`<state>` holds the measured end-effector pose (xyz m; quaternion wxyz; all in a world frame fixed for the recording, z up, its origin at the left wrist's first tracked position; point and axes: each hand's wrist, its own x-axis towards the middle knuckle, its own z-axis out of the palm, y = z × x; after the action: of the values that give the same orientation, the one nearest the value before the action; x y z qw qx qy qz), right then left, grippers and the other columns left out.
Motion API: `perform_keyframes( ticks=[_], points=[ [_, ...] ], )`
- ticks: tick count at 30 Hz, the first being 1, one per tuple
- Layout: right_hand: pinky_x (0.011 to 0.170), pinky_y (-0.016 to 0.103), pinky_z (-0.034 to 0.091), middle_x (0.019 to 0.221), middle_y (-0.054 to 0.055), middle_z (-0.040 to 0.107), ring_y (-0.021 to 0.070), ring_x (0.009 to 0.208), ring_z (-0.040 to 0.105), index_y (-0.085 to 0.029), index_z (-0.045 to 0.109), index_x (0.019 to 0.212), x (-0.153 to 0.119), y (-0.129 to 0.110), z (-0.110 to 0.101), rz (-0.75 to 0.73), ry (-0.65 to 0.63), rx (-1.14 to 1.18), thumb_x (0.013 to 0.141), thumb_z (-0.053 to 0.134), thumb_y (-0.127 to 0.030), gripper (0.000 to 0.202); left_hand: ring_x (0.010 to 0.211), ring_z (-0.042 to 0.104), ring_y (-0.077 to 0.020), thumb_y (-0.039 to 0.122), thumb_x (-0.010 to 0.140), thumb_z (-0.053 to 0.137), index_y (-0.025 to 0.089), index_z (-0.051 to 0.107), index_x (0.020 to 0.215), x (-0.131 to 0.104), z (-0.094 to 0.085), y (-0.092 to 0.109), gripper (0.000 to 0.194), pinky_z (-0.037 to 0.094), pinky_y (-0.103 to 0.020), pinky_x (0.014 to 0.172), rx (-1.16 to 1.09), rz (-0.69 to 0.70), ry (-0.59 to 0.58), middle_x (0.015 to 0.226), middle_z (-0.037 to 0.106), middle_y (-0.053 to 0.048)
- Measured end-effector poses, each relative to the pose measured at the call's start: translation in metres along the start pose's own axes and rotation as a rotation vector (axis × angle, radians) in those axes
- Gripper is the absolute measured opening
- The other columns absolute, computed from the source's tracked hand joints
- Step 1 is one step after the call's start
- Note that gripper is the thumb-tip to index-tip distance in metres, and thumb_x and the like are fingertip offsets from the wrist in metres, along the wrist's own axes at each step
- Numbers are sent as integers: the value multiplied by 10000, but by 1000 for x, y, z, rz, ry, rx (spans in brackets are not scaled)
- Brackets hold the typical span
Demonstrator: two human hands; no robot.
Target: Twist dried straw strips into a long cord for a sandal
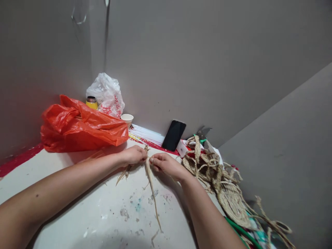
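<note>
Near the middle of the white tabletop (114, 211), my two hands are close together over dry, straw-coloured plant strips (149, 174). My left hand (135, 155) has its fingers closed on the strips near their upper end. Just to its right, my right hand (164, 163) pinches the same strips between thumb and fingers. One long, thin tail hangs from between the hands and lies on the table towards me. Shorter frayed ends (122, 174) poke out below my left hand. The exact grip of the left fingertips is partly hidden.
A red plastic bag (83, 128) stands at left, with a yellow bottle (91, 102), a white plastic bag (106, 91) and a paper cup (127, 119) behind. A phone (174, 135) leans on the wall. Braided straw cord (230, 197) and pliers (203, 132) lie at right.
</note>
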<state>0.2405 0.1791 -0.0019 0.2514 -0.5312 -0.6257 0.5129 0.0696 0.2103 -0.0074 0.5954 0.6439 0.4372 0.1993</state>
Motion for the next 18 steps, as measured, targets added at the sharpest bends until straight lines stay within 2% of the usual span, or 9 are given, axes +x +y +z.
perform_keyframes(
  ticks=[5, 8, 11, 15, 18],
  points=[
    [357, 197, 160, 373, -58, 459, 52, 327, 290, -161, 531, 577, 0, -6, 5, 130, 36, 72, 763, 494, -260, 214, 411, 233, -51, 307, 739, 510, 159, 478, 570, 3, 2, -7, 228, 158, -213, 419, 74, 84, 61, 453, 334, 74],
    [325, 196, 149, 387, -57, 476, 53, 286, 251, -177, 499, 612, 1, -12, 12, 147, 34, 121, 773, 409, -272, 208, 432, 258, -55, 314, 735, 508, 150, 527, 594, 6, 1, -12, 217, 185, -209, 438, 63, 137, 85, 468, 373, 71],
    [306, 189, 166, 412, -31, 532, 52, 259, 255, -171, 497, 643, 3, -16, 24, 153, 47, 148, 768, 367, -247, 195, 405, 277, -55, 283, 730, 491, 149, 540, 587, 6, 0, -15, 202, 189, -211, 426, 12, 120, 78, 460, 427, 59],
    [318, 191, 255, 419, 6, 578, 90, 268, 422, -180, 478, 601, 4, -12, 42, 177, 110, -4, 780, 350, -210, 222, 322, 220, -53, 266, 719, 475, 171, 482, 549, 2, 2, -14, 196, 125, -222, 371, -80, 4, 63, 397, 365, 72],
    [390, 220, 328, 434, 30, 588, 126, 337, 510, -183, 495, 547, 2, -8, 49, 141, 184, -241, 803, 378, -224, 285, 316, 197, -48, 269, 702, 500, 184, 425, 540, 0, 4, -12, 197, 111, -213, 357, -120, -22, 81, 389, 301, 91]
  ],
)
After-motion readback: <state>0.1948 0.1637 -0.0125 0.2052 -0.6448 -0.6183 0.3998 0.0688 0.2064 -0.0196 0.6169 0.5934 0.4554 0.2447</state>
